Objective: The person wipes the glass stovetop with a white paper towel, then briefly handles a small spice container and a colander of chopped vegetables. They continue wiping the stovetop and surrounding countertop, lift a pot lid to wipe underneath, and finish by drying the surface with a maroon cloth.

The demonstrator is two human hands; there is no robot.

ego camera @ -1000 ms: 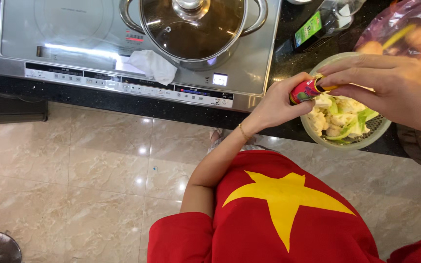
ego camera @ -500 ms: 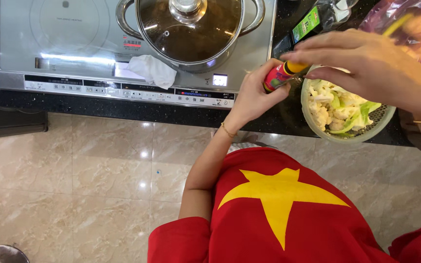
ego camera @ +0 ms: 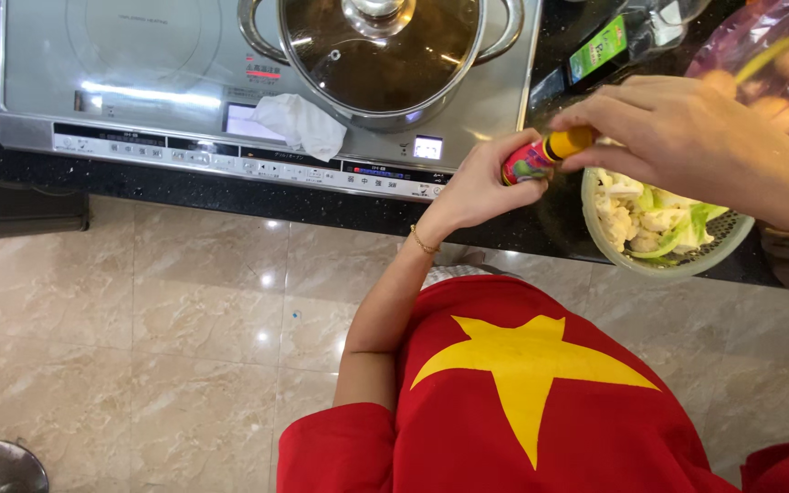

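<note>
My left hand [ego camera: 481, 187] grips a small red bottle [ego camera: 527, 164] lying sideways over the black counter. My right hand [ego camera: 687, 137] pinches the bottle's yellow cap [ego camera: 566, 144] with its fingertips. Just right of the bottle and under my right hand sits a pale green colander [ego camera: 664, 265] holding cauliflower pieces and green leaves [ego camera: 646, 215].
A silver induction cooktop [ego camera: 139, 82] carries a steel pot with a glass lid [ego camera: 381, 55] and a crumpled white cloth [ego camera: 299, 123]. A dark bottle with a green label [ego camera: 600, 46] and a pink plastic bag of produce [ego camera: 769, 64] lie behind. Marble floor [ego camera: 139, 319] below.
Both hands with the small bottle have shifted left, off the colander's top to its left rim. The right hand's fingers have settled on the yellow cap.
</note>
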